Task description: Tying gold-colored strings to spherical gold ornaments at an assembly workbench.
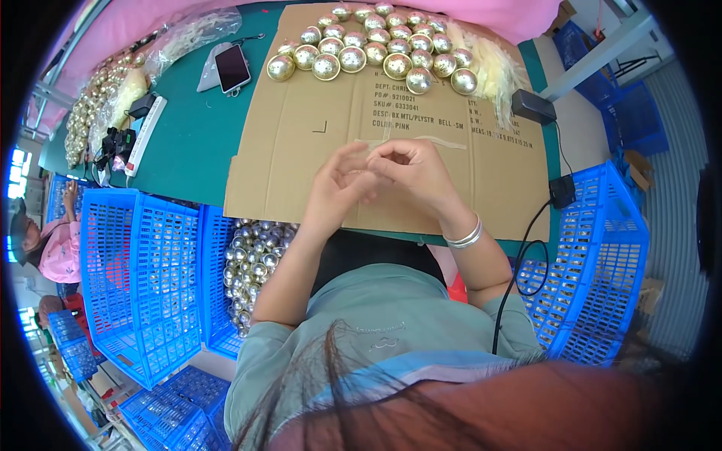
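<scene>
My left hand (342, 184) and my right hand (417, 171) meet fingertip to fingertip above a flattened cardboard sheet (286, 161). The right thumb and forefinger are pinched together, with a thin pale ribbon (447, 143) trailing beside them; their exact grip on it is partly hidden. On the left hand the fingers are curved and apart, slightly blurred, and I see nothing held in them. Beyond both hands, several shiny pale-gold bells (352, 59) sit in rows on the cardboard. A bunch of pale yellow ribbons (492, 71) lies at their right.
A green table (192, 120) carries a phone (232, 69), a power strip (147, 135) and more bells at left. Blue crates (143, 278) flank me; one holds loose bells (252, 263). A black cable (519, 263) hangs at right. Another person (56, 248) sits at far left.
</scene>
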Available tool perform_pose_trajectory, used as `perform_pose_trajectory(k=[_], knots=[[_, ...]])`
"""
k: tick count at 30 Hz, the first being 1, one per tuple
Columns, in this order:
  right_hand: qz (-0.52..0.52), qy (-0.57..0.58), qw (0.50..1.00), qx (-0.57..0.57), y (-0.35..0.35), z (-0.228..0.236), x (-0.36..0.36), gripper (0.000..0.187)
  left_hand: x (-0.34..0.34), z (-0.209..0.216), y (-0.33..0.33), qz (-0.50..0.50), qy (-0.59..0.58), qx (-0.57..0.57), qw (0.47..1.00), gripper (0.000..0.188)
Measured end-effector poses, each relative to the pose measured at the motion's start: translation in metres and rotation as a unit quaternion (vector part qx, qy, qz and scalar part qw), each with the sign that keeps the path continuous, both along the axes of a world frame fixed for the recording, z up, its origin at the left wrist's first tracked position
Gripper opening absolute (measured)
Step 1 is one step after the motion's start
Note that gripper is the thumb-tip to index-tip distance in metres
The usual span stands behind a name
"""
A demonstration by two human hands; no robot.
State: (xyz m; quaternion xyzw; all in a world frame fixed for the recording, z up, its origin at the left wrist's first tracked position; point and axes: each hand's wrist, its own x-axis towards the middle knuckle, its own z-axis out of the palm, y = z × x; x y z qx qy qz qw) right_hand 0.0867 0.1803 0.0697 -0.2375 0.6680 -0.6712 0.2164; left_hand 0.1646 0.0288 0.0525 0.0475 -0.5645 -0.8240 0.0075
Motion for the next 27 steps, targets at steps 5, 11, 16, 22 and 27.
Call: perform_pose_trajectory(k=[5, 11, 16, 22, 27], knots=[[0.019, -0.053, 0.998, -0.005, 0.007, 0.001, -0.001, 0.010, -0.003, -0.014, 0.006, 0.063, 0.045, -0.126, 0.989, 0.015], [-0.109, -0.014, 0.991, 0.072, 0.046, -0.011, -0.034, 0.009, -0.003, -0.019, -0.008, 0.157, 0.077, -0.266, 0.948, 0.011], [-0.083, -0.017, 0.993, 0.078, 0.046, -0.017, -0.021, 0.010, -0.003, -0.019, -0.004, 0.147, 0.078, -0.268, 0.949, 0.014], [-0.003, 0.038, 0.998, 0.041, 0.025, 0.001, -0.004, 0.010, -0.016, -0.013, 0.021, -0.046, 0.043, -0.022, 0.998, 0.018], [-0.012, 0.125, 0.986, 0.106, 0.026, 0.018, 0.005, 0.009, -0.018, -0.023, 0.028, 0.027, 0.082, -0.089, 0.992, 0.017]])
